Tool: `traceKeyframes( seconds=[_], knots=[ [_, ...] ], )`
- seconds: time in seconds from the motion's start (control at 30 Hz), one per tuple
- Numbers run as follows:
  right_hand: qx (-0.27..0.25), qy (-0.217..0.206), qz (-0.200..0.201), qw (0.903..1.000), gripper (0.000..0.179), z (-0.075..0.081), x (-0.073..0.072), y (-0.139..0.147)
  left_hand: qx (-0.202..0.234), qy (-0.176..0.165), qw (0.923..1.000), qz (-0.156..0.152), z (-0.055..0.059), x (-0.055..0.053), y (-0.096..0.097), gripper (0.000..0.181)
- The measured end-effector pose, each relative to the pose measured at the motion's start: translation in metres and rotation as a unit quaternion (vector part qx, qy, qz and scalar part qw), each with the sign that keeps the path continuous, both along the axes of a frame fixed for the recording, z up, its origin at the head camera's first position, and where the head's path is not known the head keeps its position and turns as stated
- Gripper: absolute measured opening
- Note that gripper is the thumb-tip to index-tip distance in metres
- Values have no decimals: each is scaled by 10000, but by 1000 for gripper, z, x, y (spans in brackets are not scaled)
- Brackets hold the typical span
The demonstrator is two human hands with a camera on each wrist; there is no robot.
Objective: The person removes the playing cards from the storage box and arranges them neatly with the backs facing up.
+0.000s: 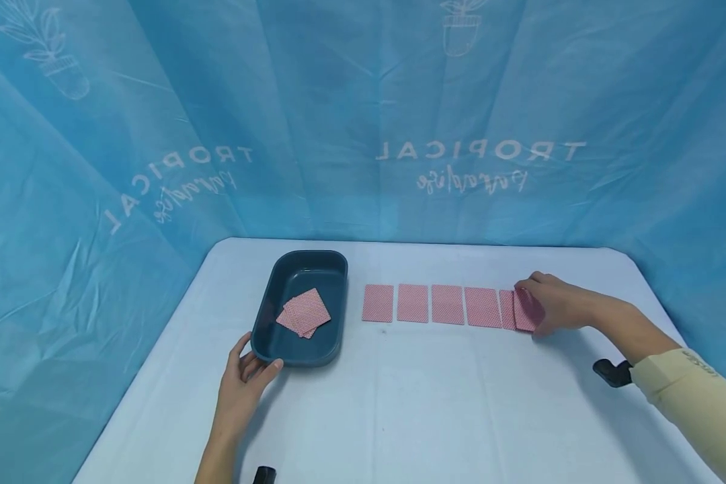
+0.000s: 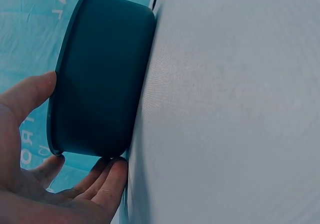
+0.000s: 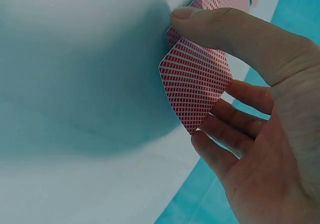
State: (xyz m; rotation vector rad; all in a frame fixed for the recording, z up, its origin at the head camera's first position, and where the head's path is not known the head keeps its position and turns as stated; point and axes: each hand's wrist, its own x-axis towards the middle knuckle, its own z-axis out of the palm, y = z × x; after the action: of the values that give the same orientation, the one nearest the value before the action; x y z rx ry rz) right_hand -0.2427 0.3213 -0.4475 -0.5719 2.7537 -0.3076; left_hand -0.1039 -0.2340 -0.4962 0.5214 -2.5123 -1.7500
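My left hand [image 1: 245, 383] grips the near left corner of a dark teal tray [image 1: 329, 353], thumb at the rim and fingertips against the side wall. The deep wall of the tray [image 2: 102, 73] fills much of the left wrist view. A few red-patterned playing cards [image 1: 307, 312] lie fanned inside it, backs up. To the right, my right hand [image 1: 559, 302] pinches a playing card [image 3: 192, 81] between thumb and fingers, and the card bends. In the head view this card overlaps the last card [image 1: 506, 309] of a face-down row.
Several playing cards [image 1: 413, 303] form a left-to-right row between the tray and my right hand. A white cloth [image 1: 429, 403] covers the table. Blue printed curtains [image 1: 351, 134] stand behind and beside it. A black object [image 1: 612, 373] shows beside the right sleeve.
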Motion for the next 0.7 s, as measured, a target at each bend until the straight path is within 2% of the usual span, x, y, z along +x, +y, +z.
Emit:
traceKeyframes(
  seconds=[0.33,0.53,0.7],
  knots=[
    [-96,25,-46,9999,98,-4,3,18,132,46,9999,-96,4,0,2,91],
    [-45,-11,-235,9997,101,-3,5,26,98,30,9999,-38,4,-1,1,91],
    [1,-70,-275,9996,102,-4,8,31,285,-18,9995,-137,5,0,-1,91]
  ],
)
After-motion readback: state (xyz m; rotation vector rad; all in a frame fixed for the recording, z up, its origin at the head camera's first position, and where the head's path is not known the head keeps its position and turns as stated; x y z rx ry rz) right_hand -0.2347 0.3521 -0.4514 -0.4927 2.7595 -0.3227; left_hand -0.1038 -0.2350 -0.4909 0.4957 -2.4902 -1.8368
